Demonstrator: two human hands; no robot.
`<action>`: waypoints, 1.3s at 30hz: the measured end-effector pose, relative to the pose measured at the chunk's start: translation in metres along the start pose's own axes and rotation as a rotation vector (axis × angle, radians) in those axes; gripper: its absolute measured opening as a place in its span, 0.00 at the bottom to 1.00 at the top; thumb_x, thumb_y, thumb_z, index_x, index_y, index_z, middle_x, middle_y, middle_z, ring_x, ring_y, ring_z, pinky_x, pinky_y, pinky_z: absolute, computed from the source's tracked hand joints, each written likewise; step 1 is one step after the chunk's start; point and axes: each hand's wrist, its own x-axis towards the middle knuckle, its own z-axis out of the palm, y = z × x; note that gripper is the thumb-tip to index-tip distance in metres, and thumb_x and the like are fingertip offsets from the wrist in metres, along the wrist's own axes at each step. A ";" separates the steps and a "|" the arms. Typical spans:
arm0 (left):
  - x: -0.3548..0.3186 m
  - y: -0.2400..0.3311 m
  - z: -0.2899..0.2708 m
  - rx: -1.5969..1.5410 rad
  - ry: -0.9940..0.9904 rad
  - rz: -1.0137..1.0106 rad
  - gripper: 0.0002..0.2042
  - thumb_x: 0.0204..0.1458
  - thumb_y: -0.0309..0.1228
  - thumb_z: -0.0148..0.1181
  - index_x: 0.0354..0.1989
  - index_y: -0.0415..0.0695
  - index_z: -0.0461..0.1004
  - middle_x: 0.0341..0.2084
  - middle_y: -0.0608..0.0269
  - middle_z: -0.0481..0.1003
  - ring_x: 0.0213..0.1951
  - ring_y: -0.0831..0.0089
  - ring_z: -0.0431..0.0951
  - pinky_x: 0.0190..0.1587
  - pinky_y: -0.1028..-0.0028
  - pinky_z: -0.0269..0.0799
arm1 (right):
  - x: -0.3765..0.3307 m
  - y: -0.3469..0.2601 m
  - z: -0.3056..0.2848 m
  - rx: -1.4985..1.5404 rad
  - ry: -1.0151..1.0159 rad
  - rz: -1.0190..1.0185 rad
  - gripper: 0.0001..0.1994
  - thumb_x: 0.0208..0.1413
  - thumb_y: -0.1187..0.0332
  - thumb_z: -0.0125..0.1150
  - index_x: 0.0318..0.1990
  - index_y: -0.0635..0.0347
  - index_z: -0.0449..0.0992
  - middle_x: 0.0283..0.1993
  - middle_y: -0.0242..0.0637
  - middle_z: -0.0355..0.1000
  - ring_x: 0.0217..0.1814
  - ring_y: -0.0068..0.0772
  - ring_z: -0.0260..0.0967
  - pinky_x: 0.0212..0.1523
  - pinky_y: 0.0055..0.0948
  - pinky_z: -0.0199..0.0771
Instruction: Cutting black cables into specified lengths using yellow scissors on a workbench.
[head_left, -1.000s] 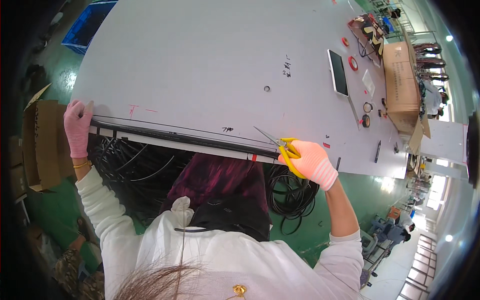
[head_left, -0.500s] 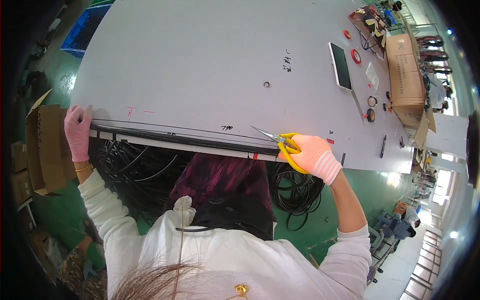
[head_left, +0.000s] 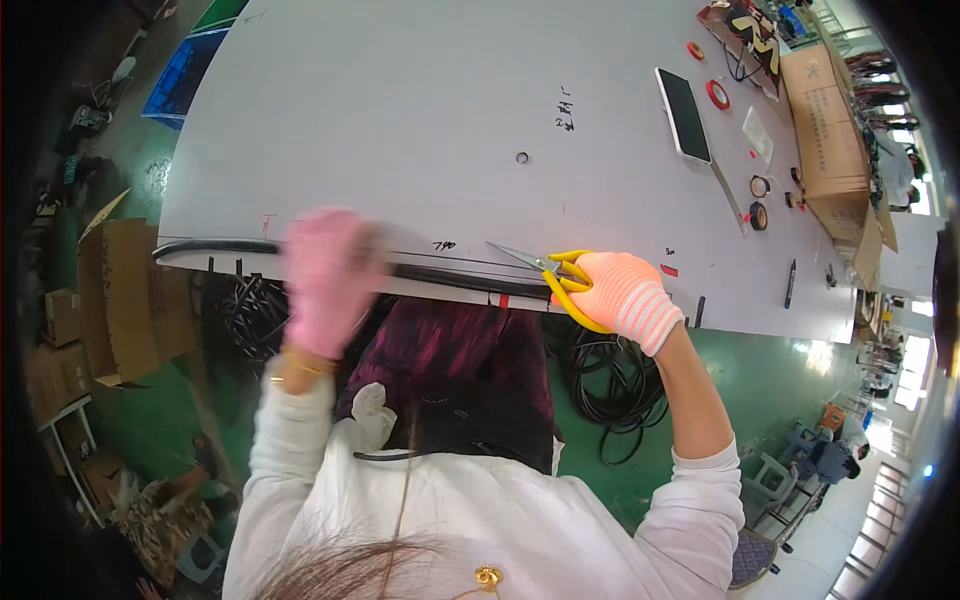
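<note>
A long black tube (head_left: 440,276) lies along the table's near edge, its left end curving at the table's left corner. My right hand (head_left: 622,292), in an orange striped glove, is closed around yellow-handled snips (head_left: 574,284) at the tube's right end. The snips' pointed metal blades aim left above the table. My left hand (head_left: 330,280), in a pink glove, is over the tube left of the middle. Motion smears its fingers, so whether it grips the tube cannot be made out.
A phone (head_left: 684,115), red tape roll (head_left: 718,95), black tape roll (head_left: 758,216) and marker pen (head_left: 791,284) lie on the right of the grey table (head_left: 380,120). A cardboard box (head_left: 825,130) stands beyond. Black tubing coils (head_left: 615,385) hang below the edge; another carton (head_left: 130,290) is at left.
My left hand has moved right from the tube's left end toward the middle, leaving that end lying free. My right hand still holds the snips near the same place.
</note>
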 end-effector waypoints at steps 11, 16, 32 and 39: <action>0.008 0.145 0.047 -0.163 -0.224 0.045 0.15 0.37 0.40 0.73 0.32 0.50 0.78 0.34 0.67 0.73 0.41 0.62 0.72 0.48 0.60 0.65 | -0.004 0.001 -0.003 0.082 0.021 -0.022 0.24 0.56 0.43 0.56 0.42 0.56 0.82 0.40 0.46 0.80 0.43 0.52 0.77 0.43 0.42 0.78; 0.008 0.145 0.048 -0.129 -0.194 0.051 0.15 0.36 0.40 0.73 0.31 0.50 0.77 0.34 0.66 0.72 0.41 0.62 0.72 0.47 0.60 0.65 | -0.006 0.000 -0.005 0.103 0.040 -0.051 0.23 0.57 0.45 0.57 0.41 0.56 0.81 0.37 0.46 0.79 0.40 0.52 0.77 0.40 0.43 0.78; 0.040 0.143 -0.002 -0.504 -0.778 -0.036 0.10 0.43 0.34 0.65 0.29 0.40 0.78 0.30 0.58 0.75 0.35 0.54 0.75 0.40 0.64 0.71 | -0.095 0.030 0.108 2.103 0.343 -0.312 0.17 0.58 0.54 0.63 0.32 0.61 0.73 0.20 0.32 0.67 0.21 0.25 0.62 0.24 0.26 0.59; 0.049 0.162 -0.022 -0.738 -0.864 -0.195 0.08 0.46 0.27 0.65 0.30 0.35 0.75 0.23 0.61 0.70 0.28 0.72 0.69 0.35 0.72 0.68 | -0.137 -0.024 0.181 1.710 0.093 -0.407 0.27 0.59 0.46 0.65 0.44 0.60 0.63 0.34 0.28 0.57 0.33 0.21 0.53 0.36 0.22 0.60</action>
